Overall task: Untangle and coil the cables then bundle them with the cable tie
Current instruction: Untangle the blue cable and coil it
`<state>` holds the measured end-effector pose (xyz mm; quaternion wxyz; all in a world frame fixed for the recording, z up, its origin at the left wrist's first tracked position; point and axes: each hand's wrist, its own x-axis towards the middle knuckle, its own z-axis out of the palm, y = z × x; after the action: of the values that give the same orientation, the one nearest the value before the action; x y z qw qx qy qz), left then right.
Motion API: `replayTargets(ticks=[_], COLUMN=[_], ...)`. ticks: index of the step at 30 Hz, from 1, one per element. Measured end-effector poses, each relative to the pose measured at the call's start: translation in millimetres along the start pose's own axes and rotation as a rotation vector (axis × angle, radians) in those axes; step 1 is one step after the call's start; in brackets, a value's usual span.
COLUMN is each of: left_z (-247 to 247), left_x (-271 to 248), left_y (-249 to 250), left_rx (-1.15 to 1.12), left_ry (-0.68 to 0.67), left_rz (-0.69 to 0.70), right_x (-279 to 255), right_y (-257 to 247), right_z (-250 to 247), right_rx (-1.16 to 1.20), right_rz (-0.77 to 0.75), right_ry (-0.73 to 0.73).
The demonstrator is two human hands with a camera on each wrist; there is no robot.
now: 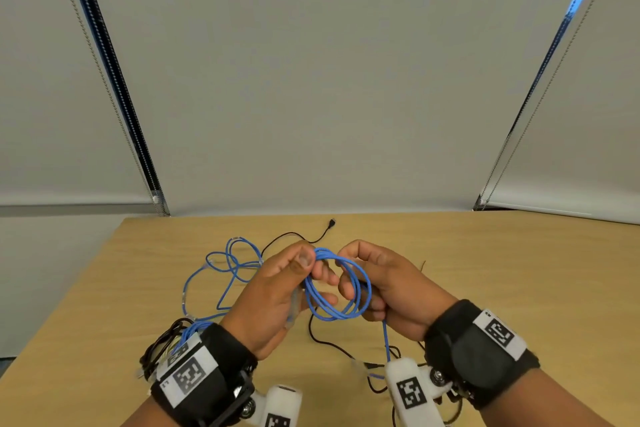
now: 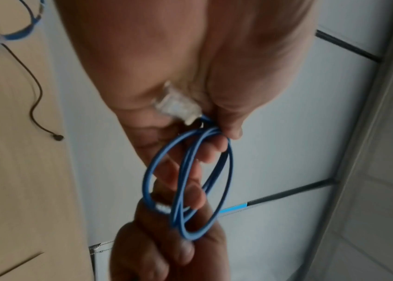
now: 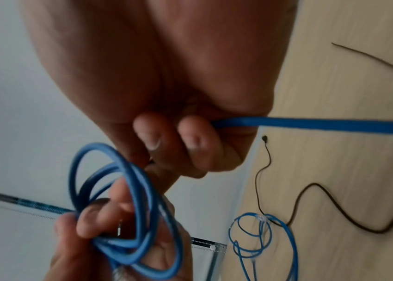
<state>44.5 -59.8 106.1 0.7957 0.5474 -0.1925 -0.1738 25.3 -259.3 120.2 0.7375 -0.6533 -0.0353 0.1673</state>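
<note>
Both hands hold a small coil of blue cable [image 1: 337, 284] above the wooden table [image 1: 485, 270]. My left hand [image 1: 317, 267] pinches the coil's top between thumb and fingers; the left wrist view shows a clear plug [image 2: 178, 106] tucked in its palm beside the coil [image 2: 190, 180]. My right hand [image 1: 349, 270] grips the coil's right side, its fingers curled round the blue cable [image 3: 310, 124]. The cable's tail [image 1: 386, 340] hangs from that hand down to the table. More blue cable [image 1: 228, 267] lies loose on the table to the left.
A black cable [image 1: 311, 239] with a small plug [image 1: 331, 222] runs behind the hands and under them. A bunch of black and blue cables [image 1: 173, 340] sits by my left wrist. A thin dark strand [image 1: 423, 265] lies right of my right hand. Window blinds stand behind the table.
</note>
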Motion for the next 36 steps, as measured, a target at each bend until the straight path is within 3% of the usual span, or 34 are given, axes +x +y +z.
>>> replayTargets(ticks=[3,7,10,13,16,18,22,24,26,28,31,36], left_z=[-4,-1,-5,-6,-6,-5,3,5,4,-1,-19,-36], left_x=[1,0,5,9,10,10,5,3,0,0,5,12], left_y=[-4,-10,-13,-15,-16,-15,-16,-20,-25,-29,-31,-31], left_rx=[0.123,0.168,0.09,0.037,0.049,0.057,0.019,-0.005,0.017,0.138,0.467,0.694], left_ry=[0.064,0.234,0.393,0.472,0.514,0.52,0.417,0.36,0.321,0.317,0.394,0.431], left_rz=[0.041,0.042,0.038,0.036,0.032,0.038,0.057,0.034,0.029,0.061,0.104,0.104], right_x=[-1,0,-3,-8,-16,-19,-11,-8,-7,-9,-10,-12], right_y=[7,6,5,7,10,7,8,11,12,12,10,11], right_z=[-4,1,7,20,30,33,33,32,31,27,17,4], right_rx=[0.075,-0.132,-0.465,-0.592,-0.577,-0.648,-0.857,-0.799,-0.588,-0.362,-0.2,-0.243], right_rz=[0.097,0.097,-0.141,-0.327,-0.509,-0.564,-0.286,-0.213,-0.122,-0.021,0.03,0.079], right_ry=[0.001,0.144,0.401,0.416,0.523,0.545,0.337,0.277,0.208,0.172,0.136,0.016])
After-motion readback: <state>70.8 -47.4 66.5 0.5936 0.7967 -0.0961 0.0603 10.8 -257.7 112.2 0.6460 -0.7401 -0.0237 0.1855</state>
